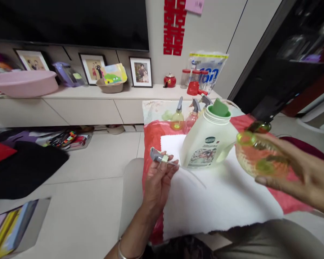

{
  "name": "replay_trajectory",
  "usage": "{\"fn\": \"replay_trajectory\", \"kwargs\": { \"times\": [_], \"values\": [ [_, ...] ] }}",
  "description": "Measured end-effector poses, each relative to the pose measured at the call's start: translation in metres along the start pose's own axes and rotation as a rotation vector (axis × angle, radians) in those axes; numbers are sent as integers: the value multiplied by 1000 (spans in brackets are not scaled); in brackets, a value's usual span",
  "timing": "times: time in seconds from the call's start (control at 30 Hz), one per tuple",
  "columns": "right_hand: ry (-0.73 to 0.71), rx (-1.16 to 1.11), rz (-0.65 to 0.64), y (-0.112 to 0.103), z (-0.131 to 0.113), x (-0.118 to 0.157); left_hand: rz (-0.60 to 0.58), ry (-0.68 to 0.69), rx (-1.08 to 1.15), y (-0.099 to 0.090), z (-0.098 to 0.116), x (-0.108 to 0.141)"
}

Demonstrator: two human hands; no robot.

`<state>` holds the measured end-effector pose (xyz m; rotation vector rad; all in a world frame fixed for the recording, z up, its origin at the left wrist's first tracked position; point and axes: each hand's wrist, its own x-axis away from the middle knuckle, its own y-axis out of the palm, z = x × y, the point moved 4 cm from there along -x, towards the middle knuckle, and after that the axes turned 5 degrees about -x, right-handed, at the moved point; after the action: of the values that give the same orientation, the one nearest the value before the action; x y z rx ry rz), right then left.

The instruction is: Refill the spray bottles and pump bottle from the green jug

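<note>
Head view: gripping on both sides

Pinching grey trigger sprayer (157, 155) in curled left hand (158, 179), left of detergent jug (201, 144); clasping yellow-green bottle (251, 160) in wide-curved right hand (305, 171), right of jug. Could drop bottle by slackening grip, or bump jug by swinging left.

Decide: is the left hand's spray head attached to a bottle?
No, the spray head in the left hand shows a bare tube.

Trigger spray head (158, 157): gray, thin tube slanting down rightward, in left hand (158, 178)
Yellow-green bottle (247, 158): translucent, blurred, in right hand (306, 169)
</note>
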<state>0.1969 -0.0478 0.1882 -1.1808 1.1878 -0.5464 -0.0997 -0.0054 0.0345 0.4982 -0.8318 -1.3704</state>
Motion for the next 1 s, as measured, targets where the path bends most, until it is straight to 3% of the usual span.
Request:
{"fn": "replay_trajectory", "kwargs": {
  "times": [0.2,0.37,0.53,0.73,1.0],
  "values": [
    [-66,46,-98,56,-31,64,7,126,14,3,22,4],
    [21,-49,-143,81,-43,84,-35,131,11,10,21,11],
    [59,-161,-132,90,-57,82,-71,72,-6,18,4,19],
    [58,-226,-45,89,-75,71,-202,-11,-54,30,-21,33],
    [36,-275,9,89,-87,67,-278,-12,-106,33,-34,42]
  ]
}}
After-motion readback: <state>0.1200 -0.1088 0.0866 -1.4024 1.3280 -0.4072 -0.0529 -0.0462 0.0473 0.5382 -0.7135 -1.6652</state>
